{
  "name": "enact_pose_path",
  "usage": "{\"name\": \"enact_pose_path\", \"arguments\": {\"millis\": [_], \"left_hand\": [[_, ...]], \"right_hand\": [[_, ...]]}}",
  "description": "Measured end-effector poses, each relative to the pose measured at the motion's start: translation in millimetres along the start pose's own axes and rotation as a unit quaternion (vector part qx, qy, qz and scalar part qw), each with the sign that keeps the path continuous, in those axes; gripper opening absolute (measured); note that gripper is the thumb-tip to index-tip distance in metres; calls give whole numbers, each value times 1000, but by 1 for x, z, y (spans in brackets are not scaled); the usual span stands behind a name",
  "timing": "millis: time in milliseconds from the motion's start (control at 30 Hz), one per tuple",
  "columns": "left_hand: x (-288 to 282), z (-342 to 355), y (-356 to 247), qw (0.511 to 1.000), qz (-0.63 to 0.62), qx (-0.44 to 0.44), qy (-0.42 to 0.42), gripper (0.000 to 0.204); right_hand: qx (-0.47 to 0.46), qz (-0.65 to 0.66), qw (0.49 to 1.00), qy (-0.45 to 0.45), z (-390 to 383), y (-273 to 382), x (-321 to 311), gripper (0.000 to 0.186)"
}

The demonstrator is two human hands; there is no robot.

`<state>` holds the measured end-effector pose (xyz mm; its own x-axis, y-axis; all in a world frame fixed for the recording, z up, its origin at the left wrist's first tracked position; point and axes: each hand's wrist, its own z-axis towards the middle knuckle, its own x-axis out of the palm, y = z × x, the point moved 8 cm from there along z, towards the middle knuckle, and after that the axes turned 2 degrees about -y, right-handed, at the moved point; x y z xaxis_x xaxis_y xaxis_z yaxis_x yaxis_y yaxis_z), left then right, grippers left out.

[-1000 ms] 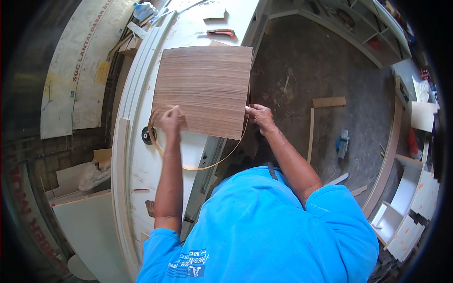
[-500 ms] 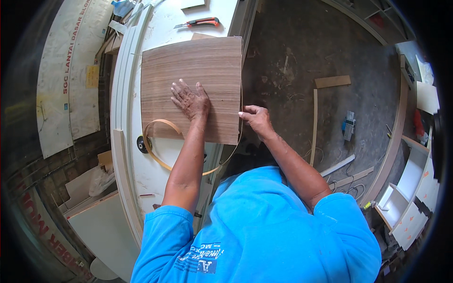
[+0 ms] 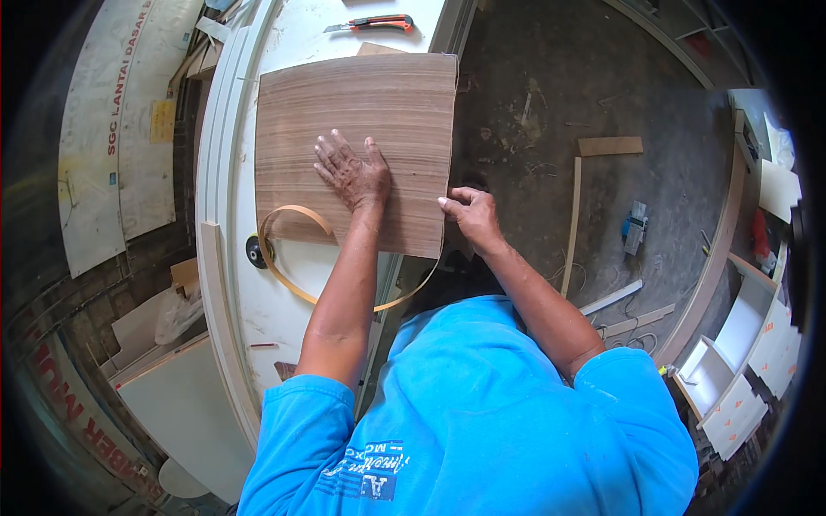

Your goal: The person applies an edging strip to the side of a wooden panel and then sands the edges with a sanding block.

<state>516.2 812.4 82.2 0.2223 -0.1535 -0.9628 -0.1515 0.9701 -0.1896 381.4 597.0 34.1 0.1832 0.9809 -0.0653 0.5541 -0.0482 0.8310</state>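
A brown wood-grain panel (image 3: pixel 353 112) lies on the white workbench, its right edge jutting past the bench side. My left hand (image 3: pixel 354 176) rests flat on the panel with fingers spread. At the panel's right edge, my right hand (image 3: pixel 473 217) has thumb and fingers closed on a thin strip of edge banding (image 3: pixel 292 288). That strip follows the right edge, then curls below the near corner and loops back over the bench, its light tan inner face showing. My left forearm hides part of the loop.
Beyond the panel lies a utility knife (image 3: pixel 370 24) with an orange and black handle. A round black disc (image 3: pixel 255 251) sits beside the strip's loop on the white workbench (image 3: pixel 292 331). Wood offcuts (image 3: pixel 609 146) and a blue and silver tool (image 3: pixel 634 228) lie on the floor at right.
The view has shifted slightly, so the panel and knife sit a little higher and further right. Both hands keep their places on the panel and its edge.
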Motion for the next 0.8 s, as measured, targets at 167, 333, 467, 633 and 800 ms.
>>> {"name": "enact_pose_path", "arguments": {"millis": [167,333,467,633,800], "left_hand": [[-1,-1,0,1000,-5,0,4,78],[-3,-1,1,1000,-7,6,-15,78],[-2,-1,2,1000,-19,5,-6,77],[-3,-1,0,1000,-7,4,-14,78],[-4,-3,1,1000,-9,2,-17,78]], "right_hand": [[1,22,1000,-19,-4,-2,0,35],[28,43,998,46,-21,-15,8,32],[45,70,994,73,-61,-24,16,31],[65,85,994,32,-77,-38,17,28],[40,38,998,35,-75,-36,18,27]]}}
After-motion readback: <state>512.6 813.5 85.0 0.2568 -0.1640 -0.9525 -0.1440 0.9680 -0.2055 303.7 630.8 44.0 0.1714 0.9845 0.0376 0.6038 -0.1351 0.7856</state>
